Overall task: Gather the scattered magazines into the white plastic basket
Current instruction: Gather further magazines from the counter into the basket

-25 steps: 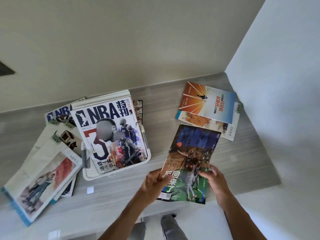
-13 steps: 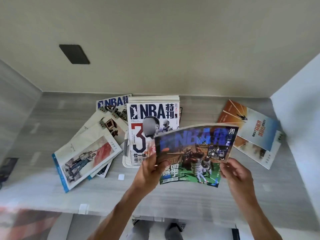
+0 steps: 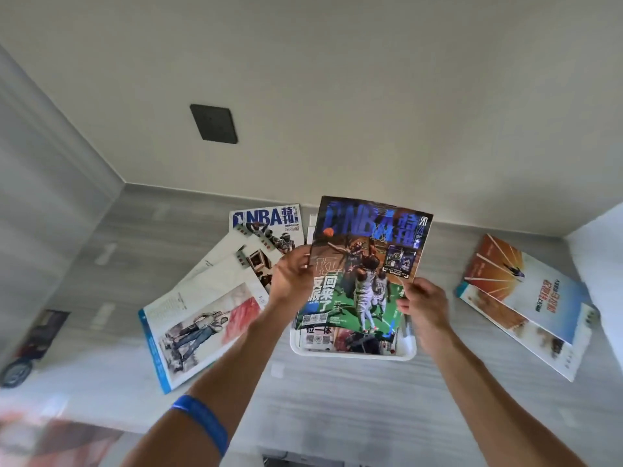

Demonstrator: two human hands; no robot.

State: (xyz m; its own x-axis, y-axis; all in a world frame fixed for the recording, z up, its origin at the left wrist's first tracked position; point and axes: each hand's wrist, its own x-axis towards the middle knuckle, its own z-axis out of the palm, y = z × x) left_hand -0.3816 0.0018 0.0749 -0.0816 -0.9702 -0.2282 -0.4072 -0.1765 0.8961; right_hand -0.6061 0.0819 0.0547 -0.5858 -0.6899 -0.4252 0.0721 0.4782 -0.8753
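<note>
A dark blue and green NBA magazine (image 3: 365, 261) hangs over the white plastic basket (image 3: 354, 354), covering most of it. My left hand (image 3: 292, 276) grips the magazine's left edge and my right hand (image 3: 423, 306) grips its lower right edge. Under it, another magazine (image 3: 350, 340) lies in the basket, with only its bottom strip showing. To the left, several magazines are fanned out on the grey table: a white NBA issue (image 3: 269, 225) and a blue-edged one with drawn figures (image 3: 199, 328). Two orange and blue magazines (image 3: 526, 298) lie overlapped at the right.
The grey table (image 3: 337, 406) meets a beige wall at the back, with side walls left and right. A dark square plate (image 3: 213, 123) is on the back wall. A dark object with a wheel (image 3: 23, 352) sits at the far left edge.
Both hands carried the blue and green magazine left and away from me, from in front of the basket to above it. The view swung right.
</note>
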